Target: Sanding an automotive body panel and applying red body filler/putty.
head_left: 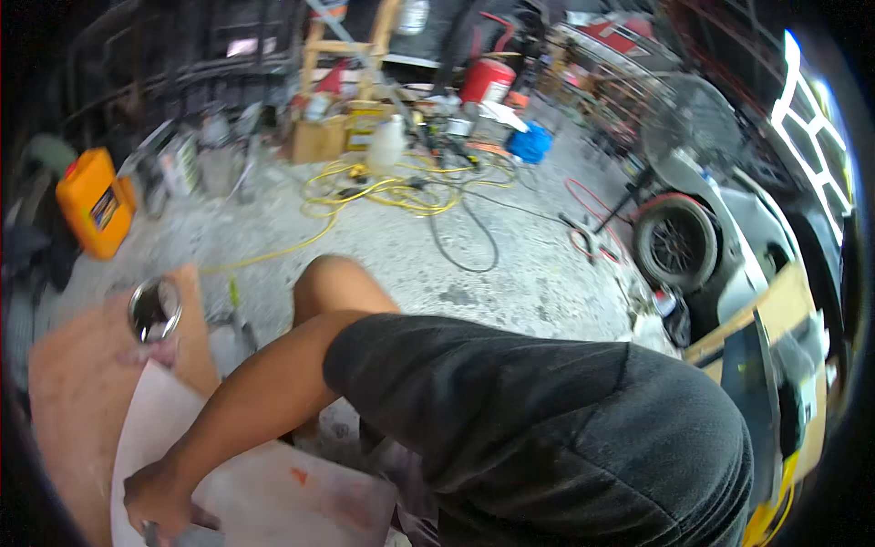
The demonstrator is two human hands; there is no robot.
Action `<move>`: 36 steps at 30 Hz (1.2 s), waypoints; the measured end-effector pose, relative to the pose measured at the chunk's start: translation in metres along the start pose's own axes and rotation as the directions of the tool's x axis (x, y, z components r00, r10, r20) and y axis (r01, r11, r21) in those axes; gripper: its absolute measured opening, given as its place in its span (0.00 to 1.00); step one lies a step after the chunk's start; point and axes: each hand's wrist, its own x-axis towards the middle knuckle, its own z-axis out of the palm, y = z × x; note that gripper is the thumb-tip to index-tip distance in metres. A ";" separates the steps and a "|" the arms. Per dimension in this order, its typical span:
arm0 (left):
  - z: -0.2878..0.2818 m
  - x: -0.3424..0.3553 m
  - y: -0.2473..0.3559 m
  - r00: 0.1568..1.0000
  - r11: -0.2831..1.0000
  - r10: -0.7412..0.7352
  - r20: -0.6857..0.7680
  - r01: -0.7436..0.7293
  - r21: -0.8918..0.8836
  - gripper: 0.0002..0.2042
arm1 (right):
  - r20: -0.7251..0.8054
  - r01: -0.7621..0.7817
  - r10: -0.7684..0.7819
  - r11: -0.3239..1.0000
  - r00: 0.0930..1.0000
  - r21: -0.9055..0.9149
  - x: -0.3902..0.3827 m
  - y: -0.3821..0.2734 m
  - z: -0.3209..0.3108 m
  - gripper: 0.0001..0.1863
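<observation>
My right arm, in a dark sleeve, reaches across to the lower left. My right hand (159,497) is closed, its fingers curled around a small grey tool (151,534) that is partly cut off by the frame's edge, so its kind does not show. The hand is over a smooth white panel (260,488) with an orange-red spot and faint reddish smears. Beyond the panel, a round metal tin (155,310) with a shiny rim and dark inside stands on a brown board (82,365). My left hand is out of view.
An orange jerrycan (96,205) stands at the far left. Yellow cable (374,191) lies coiled on the rough concrete floor, near a whitish jug (387,146) and a red container (488,82). At right are a wheel (674,244), a fan (690,123) and leaning panels (752,383).
</observation>
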 end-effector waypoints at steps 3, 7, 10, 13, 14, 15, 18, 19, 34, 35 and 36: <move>0.015 0.009 -0.007 0.997 0.999 -0.040 0.059 0.039 0.019 0.13 | -0.254 -0.180 0.138 0.972 0.957 -0.149 -0.026 0.044 -0.046 0.20; 0.022 0.018 -0.010 0.996 0.999 -0.047 0.080 0.045 0.023 0.13 | -0.281 -0.460 0.413 0.879 0.866 -0.124 -0.068 0.038 -0.073 0.23; 0.014 0.024 -0.005 0.997 0.999 -0.040 0.064 0.040 0.011 0.14 | -0.155 -0.237 0.210 0.954 0.965 -0.185 -0.096 -0.038 -0.047 0.17; -0.023 0.005 0.017 0.996 1.000 0.023 -0.082 -0.022 0.010 0.14 | -0.037 0.031 -0.025 0.984 0.999 0.175 -0.119 -0.080 -0.031 0.17; -0.041 -0.011 0.029 0.987 0.998 0.066 -0.145 -0.068 -0.008 0.14 | -0.055 -0.125 0.146 0.953 0.988 0.275 -0.125 -0.087 -0.031 0.17; -0.057 -0.030 0.040 0.975 0.992 0.115 -0.192 -0.124 -0.033 0.14 | -0.098 -0.211 0.248 0.933 0.964 0.292 -0.133 -0.077 -0.046 0.17; -0.090 -0.090 0.068 0.951 0.957 0.212 -0.226 -0.249 -0.149 0.14 | -0.261 -0.459 0.411 0.874 0.874 -0.161 -0.121 -0.043 -0.106 0.18; -0.091 -0.107 0.077 0.957 0.950 0.220 -0.190 -0.254 -0.182 0.14 | -0.308 -0.487 0.412 0.843 0.858 -0.230 -0.116 -0.044 -0.112 0.18; -0.102 -0.131 0.078 0.844 0.923 0.254 -0.472 -0.357 -0.141 0.12 | 0.002 -0.748 0.815 0.532 0.580 0.397 -0.118 -0.108 -0.098 0.15; -0.105 -0.134 0.078 0.846 0.921 0.257 -0.467 -0.361 -0.146 0.12 | -0.140 -0.665 0.697 0.714 0.703 0.216 -0.117 -0.106 -0.082 0.12; -0.106 -0.137 0.078 0.833 0.910 0.257 -0.491 -0.379 -0.167 0.12 | -0.240 -0.548 0.533 0.837 0.811 0.008 -0.122 -0.102 -0.076 0.11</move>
